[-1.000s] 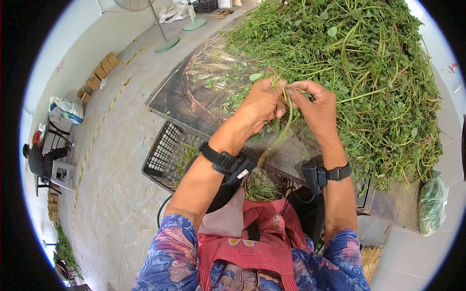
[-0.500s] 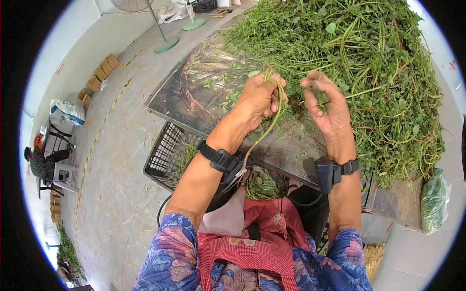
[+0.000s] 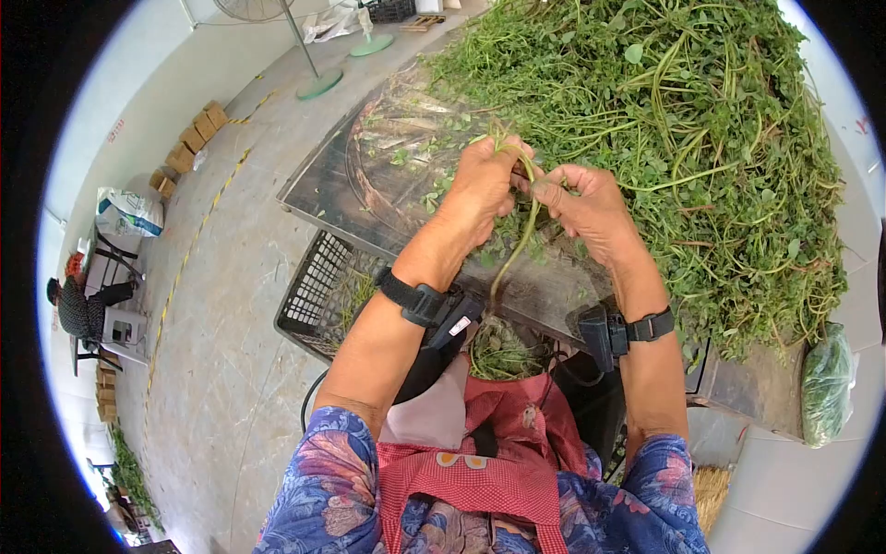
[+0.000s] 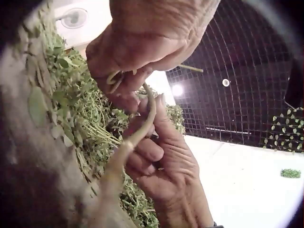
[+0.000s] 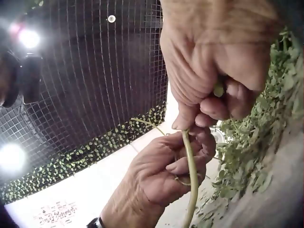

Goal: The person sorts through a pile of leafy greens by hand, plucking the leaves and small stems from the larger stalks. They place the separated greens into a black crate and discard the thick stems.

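My left hand (image 3: 484, 180) grips a long green plant stem (image 3: 519, 254) near its upper end, over the table's near part. Thin curled tendrils show between the left fingers in the left wrist view. From there the stem bends down past the table edge, turning brownish at its lower end. Close against the left hand, my right hand (image 3: 586, 208) pinches the same stem between thumb and finger, as the right wrist view shows. A bit of green leaf (image 5: 218, 89) sits inside the right hand's curled fingers.
A large heap of leafy green stems (image 3: 729, 185) covers the table's right side. Leaf scraps lie on the dark wooden table (image 3: 323, 189). Below its edge is a black crate (image 3: 309, 291) holding stems. A bagged green bundle (image 3: 824, 383) lies at the right; a person (image 3: 81, 309) sits far left.
Half a second ago my right hand was apart to the right with loose green bits in its fingers; it has come back to the stem. The left hand has kept its hold.
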{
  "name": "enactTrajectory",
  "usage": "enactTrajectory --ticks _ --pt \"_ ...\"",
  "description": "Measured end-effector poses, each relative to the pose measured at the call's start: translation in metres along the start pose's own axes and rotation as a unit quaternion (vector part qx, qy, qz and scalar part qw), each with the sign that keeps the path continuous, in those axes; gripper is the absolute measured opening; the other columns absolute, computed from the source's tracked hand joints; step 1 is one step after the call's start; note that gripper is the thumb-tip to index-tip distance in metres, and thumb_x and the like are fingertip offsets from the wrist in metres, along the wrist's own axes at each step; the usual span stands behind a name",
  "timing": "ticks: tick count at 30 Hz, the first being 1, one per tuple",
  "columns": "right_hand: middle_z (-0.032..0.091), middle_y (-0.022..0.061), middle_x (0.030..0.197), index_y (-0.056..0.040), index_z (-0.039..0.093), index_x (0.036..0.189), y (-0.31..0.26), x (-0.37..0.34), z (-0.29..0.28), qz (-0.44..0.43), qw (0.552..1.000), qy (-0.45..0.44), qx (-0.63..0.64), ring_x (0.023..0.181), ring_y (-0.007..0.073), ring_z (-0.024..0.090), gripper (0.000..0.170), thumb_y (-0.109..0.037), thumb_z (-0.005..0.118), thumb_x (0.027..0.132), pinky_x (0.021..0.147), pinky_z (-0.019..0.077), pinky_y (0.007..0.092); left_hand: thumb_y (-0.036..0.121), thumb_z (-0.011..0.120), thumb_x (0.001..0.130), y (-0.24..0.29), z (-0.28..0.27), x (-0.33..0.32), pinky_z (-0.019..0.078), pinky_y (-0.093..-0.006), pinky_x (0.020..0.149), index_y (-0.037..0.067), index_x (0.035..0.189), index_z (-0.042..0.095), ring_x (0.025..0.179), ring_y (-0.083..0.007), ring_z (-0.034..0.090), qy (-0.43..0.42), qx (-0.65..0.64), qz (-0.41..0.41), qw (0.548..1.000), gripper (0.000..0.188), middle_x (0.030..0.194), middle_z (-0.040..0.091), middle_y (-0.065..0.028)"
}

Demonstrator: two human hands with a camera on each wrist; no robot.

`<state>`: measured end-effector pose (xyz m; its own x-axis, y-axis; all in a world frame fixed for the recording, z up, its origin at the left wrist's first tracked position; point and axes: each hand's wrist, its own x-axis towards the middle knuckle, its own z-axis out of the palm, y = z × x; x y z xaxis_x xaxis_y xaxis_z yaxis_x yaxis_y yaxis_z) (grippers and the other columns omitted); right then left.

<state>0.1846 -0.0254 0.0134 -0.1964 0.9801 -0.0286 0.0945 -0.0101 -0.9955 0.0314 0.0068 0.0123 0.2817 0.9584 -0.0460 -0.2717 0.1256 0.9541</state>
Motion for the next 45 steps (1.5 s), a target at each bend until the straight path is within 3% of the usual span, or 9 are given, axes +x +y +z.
enactTrajectory --ticks 6,12,14,15,16,18,30,40,45 --pt "0.057 0.0003 0.062 -0.0020 0.063 0.079 0.010 0.007 0.011 -0.227 0.950 0.161 -0.143 0.050 0.0074 0.050 0.014 -0.015 0.069 0.078 0.046 0.0389 0.0240 0.023 0.038 0.096 0.003 0.009 -0.008 0.0287 -0.0184 0.031 0.005 0.095 0.045 0.046 -0.0093 0.051 0.021 -0.038 -0.022 0.999 0.020 0.070 0.058 -0.0092" --pt "0.059 -0.0010 0.064 -0.0047 0.062 0.078 0.010 0.010 0.015 -0.428 0.791 0.286 -0.332 0.053 0.0119 0.055 0.008 -0.012 0.064 0.081 0.048 0.0412 0.0263 0.026 0.040 0.096 -0.005 0.019 -0.004 0.0239 -0.0226 0.034 0.005 0.096 0.043 0.036 -0.0082 0.029 0.044 0.017 0.047 0.998 0.022 0.053 0.039 0.0006" --pt "0.057 -0.0019 0.067 -0.0048 0.060 0.082 0.003 0.010 -0.004 -0.256 0.888 0.343 -0.168 0.051 0.0112 0.052 0.010 -0.015 0.061 0.083 0.043 0.0378 0.0240 0.027 0.042 0.096 -0.006 0.018 -0.009 0.0244 -0.0216 0.034 0.005 0.095 0.045 0.038 -0.0079 0.032 0.034 0.010 0.039 0.999 0.022 0.055 0.042 0.0000" --pt "0.057 -0.0019 0.067 -0.0048 0.060 0.082 0.004 0.009 -0.016 -0.258 0.887 0.344 -0.168 0.051 0.0112 0.052 0.010 -0.015 0.061 0.083 0.043 0.0378 0.0240 0.028 0.044 0.095 -0.004 0.017 -0.011 0.0250 -0.0206 0.034 0.005 0.094 0.047 0.040 -0.0076 0.035 0.024 0.002 0.031 0.999 0.023 0.058 0.045 -0.0006" --pt "0.057 -0.0008 0.069 -0.0035 0.060 0.087 0.004 0.007 -0.028 -0.183 0.949 0.248 0.066 0.051 0.0103 0.049 0.012 -0.015 0.059 0.084 0.041 0.0347 0.0217 0.028 0.044 0.095 -0.002 0.014 -0.010 0.0250 -0.0206 0.034 0.005 0.094 0.047 0.040 -0.0076 0.035 0.023 0.003 0.033 0.999 0.023 0.058 0.045 -0.0006" --pt "0.056 0.0042 0.075 0.0007 0.058 0.098 0.003 0.002 -0.033 -0.079 0.923 0.113 0.359 0.048 0.0075 0.043 0.019 -0.013 0.057 0.084 0.037 0.0285 0.0163 0.027 0.049 0.093 0.001 0.008 -0.006 0.0274 -0.0178 0.035 0.006 0.091 0.053 0.050 -0.0061 0.042 -0.038 -0.058 0.015 0.997 0.021 0.069 0.053 -0.0006" --pt "0.048 -0.0053 0.061 0.0024 0.061 0.104 0.006 0.000 -0.010 0.045 0.970 -0.137 0.195 0.043 -0.0005 0.040 0.027 -0.018 0.061 0.086 0.037 0.0286 0.0125 0.025 0.055 0.090 0.000 -0.010 0.004 0.0291 -0.0146 0.035 0.005 0.096 0.056 0.056 -0.0035 0.044 -0.073 -0.157 0.044 0.984 0.021 0.082 0.056 -0.0021" --pt "0.047 -0.0064 0.060 0.0035 0.062 0.100 0.004 -0.002 -0.001 0.071 0.965 -0.179 0.175 0.042 -0.0008 0.037 0.026 -0.019 0.060 0.087 0.036 0.0266 0.0131 0.023 0.056 0.090 0.004 -0.018 0.005 0.0319 -0.0149 0.036 0.003 0.099 0.056 0.058 -0.0049 0.046 -0.070 -0.183 0.064 0.979 0.022 0.090 0.061 -0.0071" --pt "0.044 -0.0070 0.051 0.0028 0.064 0.093 -0.002 -0.009 0.000 0.072 0.987 -0.081 0.118 0.039 0.0013 0.035 0.024 -0.020 0.062 0.085 0.035 0.0240 0.0166 0.021 0.056 0.090 0.006 -0.027 0.007 0.0320 -0.0150 0.036 0.002 0.097 0.056 0.058 -0.0058 0.048 -0.046 -0.189 0.055 0.979 0.021 0.089 0.062 -0.0088"
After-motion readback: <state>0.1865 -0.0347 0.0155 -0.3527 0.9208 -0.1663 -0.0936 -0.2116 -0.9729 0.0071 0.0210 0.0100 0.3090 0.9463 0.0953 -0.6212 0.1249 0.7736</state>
